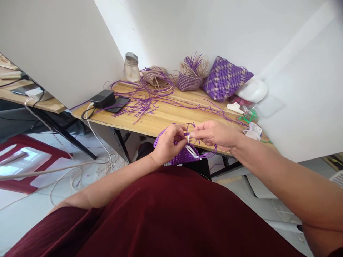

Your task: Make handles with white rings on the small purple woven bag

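A purple woven basket [180,157] is held in front of me at the table's front edge. My left hand [169,143] is closed on the basket's upper edge, its thumb and fingers near the rim. My right hand [214,135] pinches a purple plastic strip [187,134] at the same rim, its fingertips close to those of the left. Between the hands and the basket's right corner runs a white strip [190,151]. Loose purple strands curl out on the right side. Part of the basket is hidden behind my left hand.
On the wooden table [166,119] lie cut purple pieces [142,109], a black adapter [103,99] and a phone [119,104]. Behind stand a jar [131,67], a small woven basket [189,81] and a purple checked one [226,78]. A red stool [50,153] stands left.
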`<state>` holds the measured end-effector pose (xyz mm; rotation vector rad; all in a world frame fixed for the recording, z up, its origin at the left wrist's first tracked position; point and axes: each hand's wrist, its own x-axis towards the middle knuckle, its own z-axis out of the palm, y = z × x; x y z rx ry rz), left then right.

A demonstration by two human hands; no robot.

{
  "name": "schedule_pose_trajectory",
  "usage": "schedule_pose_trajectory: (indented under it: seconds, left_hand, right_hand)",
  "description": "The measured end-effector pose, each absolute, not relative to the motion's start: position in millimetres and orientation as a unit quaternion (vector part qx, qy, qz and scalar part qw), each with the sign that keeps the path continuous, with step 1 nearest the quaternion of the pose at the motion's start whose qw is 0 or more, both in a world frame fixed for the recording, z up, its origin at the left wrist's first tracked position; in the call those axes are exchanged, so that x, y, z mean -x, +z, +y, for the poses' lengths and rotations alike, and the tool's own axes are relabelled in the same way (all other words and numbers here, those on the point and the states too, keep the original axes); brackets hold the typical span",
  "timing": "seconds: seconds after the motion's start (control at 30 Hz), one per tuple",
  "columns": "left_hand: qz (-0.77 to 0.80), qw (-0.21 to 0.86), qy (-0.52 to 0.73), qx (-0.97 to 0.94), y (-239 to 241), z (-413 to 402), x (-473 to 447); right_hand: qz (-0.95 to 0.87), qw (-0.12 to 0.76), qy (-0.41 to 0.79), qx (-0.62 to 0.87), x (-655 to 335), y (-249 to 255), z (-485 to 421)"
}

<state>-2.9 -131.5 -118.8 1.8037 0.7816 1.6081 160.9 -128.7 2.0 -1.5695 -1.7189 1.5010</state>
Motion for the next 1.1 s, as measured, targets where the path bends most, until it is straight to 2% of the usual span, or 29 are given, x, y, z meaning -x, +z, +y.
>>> schedule_pose_trajectory:
  seconds: [0.1, 0.23, 0.3, 0.43, 0.53, 0.67, 0.87, 1.1]
  left_hand:
    - [0.299, 0.210, 0.616, -0.698, -119.9, -127.2, 3.3]
    - [0.262, 0.181, 0.628, -0.710, -118.2, -126.7, 7.6]
    - [0.260, 0.223, 0.640, -0.688, -116.6, -128.4, 7.5]
    - [0.263, 0.446, 0.646, -0.561, -109.0, -129.6, 2.6]
    - [0.277, 0.580, 0.591, -0.487, -99.3, -126.9, 1.5]
    - [0.341, 0.690, 0.468, -0.434, -87.1, -122.7, 4.4]
    - [0.369, 0.693, 0.433, -0.443, -82.1, -120.9, 3.9]
    - [0.384, 0.669, 0.393, -0.500, -79.0, -114.1, 4.4]
  right_hand:
    - [-0.578, 0.203, 0.564, 0.553, -160.3, 1.5, -128.3]
    - [-0.582, 0.216, 0.546, 0.563, -162.5, 1.3, -130.0]
    - [-0.625, 0.220, 0.493, 0.564, -163.3, 1.3, -132.8]
    - [-0.728, 0.233, 0.349, 0.543, -163.7, -4.5, -139.7]
    - [-0.760, 0.255, 0.265, 0.536, -164.8, -13.2, -144.5]
    - [-0.809, 0.241, 0.177, 0.506, -168.2, -17.8, -148.9]
    - [-0.818, 0.188, 0.226, 0.494, -166.5, -9.1, -149.0]
    - [-0.873, 0.198, 0.051, 0.443, -163.3, -13.2, -153.7]
